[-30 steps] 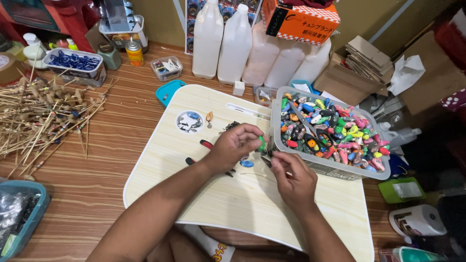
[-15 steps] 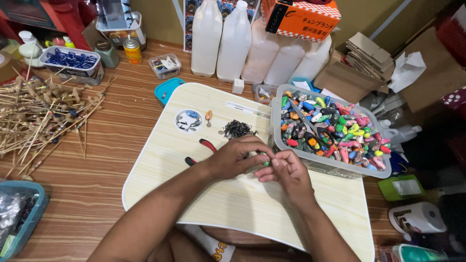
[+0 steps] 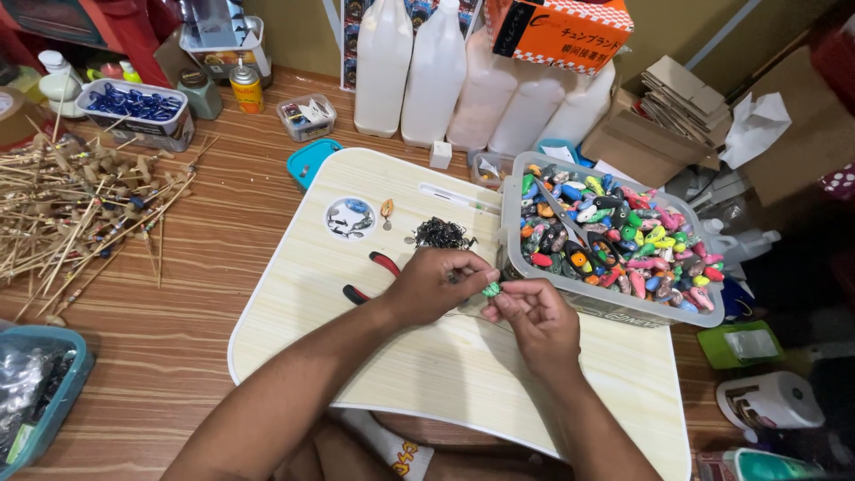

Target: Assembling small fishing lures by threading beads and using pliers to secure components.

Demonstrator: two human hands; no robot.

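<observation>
Both hands meet mid-board: the left hand (image 3: 432,287) and right hand (image 3: 533,316) pinch one small green plastic lure body (image 3: 492,289) between closed fingertips, just beside the clear plastic tub of coloured lures (image 3: 534,281). Red-handled pliers (image 3: 378,267) lie touching the left hand. The pale wooden lap board (image 3: 427,374) runs open toward its near edge.

One view only, from a camera on the person's head; it looks steeply down and forward over a pale lap table (image 3: 294,294) on a wooden floor (image 3: 205,223). It sits close; both forearms enter from the bottom edge; white jugs (image 3: 383,62) line the top.
</observation>
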